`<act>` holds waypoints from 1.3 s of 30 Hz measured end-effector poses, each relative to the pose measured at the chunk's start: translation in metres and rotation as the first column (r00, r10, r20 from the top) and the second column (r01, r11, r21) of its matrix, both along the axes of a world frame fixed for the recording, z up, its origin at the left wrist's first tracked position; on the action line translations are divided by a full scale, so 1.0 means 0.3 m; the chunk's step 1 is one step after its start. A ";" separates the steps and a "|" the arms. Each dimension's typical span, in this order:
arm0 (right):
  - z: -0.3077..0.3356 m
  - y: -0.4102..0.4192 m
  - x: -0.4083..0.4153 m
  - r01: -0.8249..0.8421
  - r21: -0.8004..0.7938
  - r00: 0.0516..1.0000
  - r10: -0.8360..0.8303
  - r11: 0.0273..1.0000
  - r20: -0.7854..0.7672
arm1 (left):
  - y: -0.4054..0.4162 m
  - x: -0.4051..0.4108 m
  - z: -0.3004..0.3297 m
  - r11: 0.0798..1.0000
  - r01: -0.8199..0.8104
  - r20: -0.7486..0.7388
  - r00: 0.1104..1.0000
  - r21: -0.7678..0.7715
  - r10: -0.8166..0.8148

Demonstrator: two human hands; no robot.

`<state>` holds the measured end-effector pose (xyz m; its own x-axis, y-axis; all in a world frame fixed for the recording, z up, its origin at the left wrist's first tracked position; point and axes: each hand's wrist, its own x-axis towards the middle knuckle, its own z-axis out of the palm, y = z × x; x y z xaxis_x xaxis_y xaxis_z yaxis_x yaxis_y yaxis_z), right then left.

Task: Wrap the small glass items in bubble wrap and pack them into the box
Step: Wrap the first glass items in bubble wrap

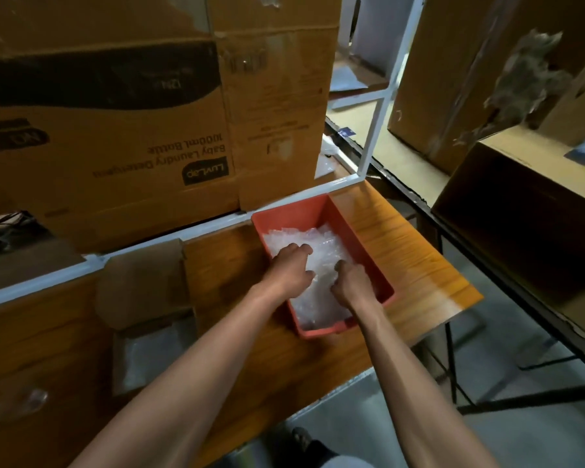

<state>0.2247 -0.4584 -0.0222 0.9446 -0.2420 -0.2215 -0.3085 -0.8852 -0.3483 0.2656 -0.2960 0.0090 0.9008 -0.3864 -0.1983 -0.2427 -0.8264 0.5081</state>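
A red plastic tray (358, 228) sits on the wooden table, filled with clear bubble wrap pieces (321, 241). Both my hands are inside it. My left hand (289, 268) lies on the pile with its fingers curled down into the wrap. My right hand (350, 282) is beside it, fingers bent into the wrap; what they hold is hidden. An open small cardboard box (149, 319) stands on the table to the left, with clear wrap inside it. Two small clear glass items (31, 400) lie at the table's near left, dim and blurred.
Large cardboard cartons (115, 130) are stacked behind the table (419, 265) on a white frame. More cartons stand at the right on a dark rack (520, 214). The table's right edge drops to a grey floor. My shoe (304, 444) shows below.
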 end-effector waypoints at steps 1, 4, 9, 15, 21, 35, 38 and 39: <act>-0.008 -0.009 0.009 0.003 0.027 1.000 -0.003 1.000 0.009 | -0.016 0.017 -0.013 1.000 -0.015 -0.003 1.000 0.014 0.015; -0.036 -0.029 0.034 -0.024 0.079 0.998 0.020 0.997 0.055 | -0.055 0.074 -0.047 0.995 -0.058 -0.013 0.998 0.077 0.059; -0.072 -0.031 0.058 -0.112 0.025 0.994 0.112 0.993 0.009 | -0.090 0.166 -0.106 0.977 -0.040 -0.046 0.998 0.208 0.050; -0.086 -0.033 0.081 -0.131 0.010 0.991 0.130 0.991 0.040 | -0.095 0.204 -0.109 0.967 -0.091 0.020 0.996 0.236 0.089; -0.075 -0.033 0.098 -0.140 0.004 0.988 0.139 0.990 0.062 | -0.060 0.230 -0.103 0.990 -0.070 -0.010 0.997 0.125 0.072; 0.158 -0.048 0.128 -0.090 0.705 0.953 -0.145 0.703 0.266 | 0.122 0.162 0.112 0.795 -0.198 -0.371 0.928 -0.574 -0.036; 0.195 -0.066 0.126 -0.050 0.735 0.981 -0.104 0.677 0.162 | 0.161 0.125 0.129 0.775 -0.232 -0.354 0.935 -0.588 0.011; 0.207 -0.069 0.122 -0.049 0.738 0.986 -0.084 0.673 0.143 | 0.170 0.112 0.135 0.768 -0.250 -0.341 0.939 -0.589 0.044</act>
<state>0.2612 -0.4790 0.0398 0.9786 -0.0796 -0.1899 -0.2054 -0.3138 -0.9270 0.2993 -0.2451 0.0494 0.8956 -0.3836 -0.2250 0.0990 -0.3212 0.9418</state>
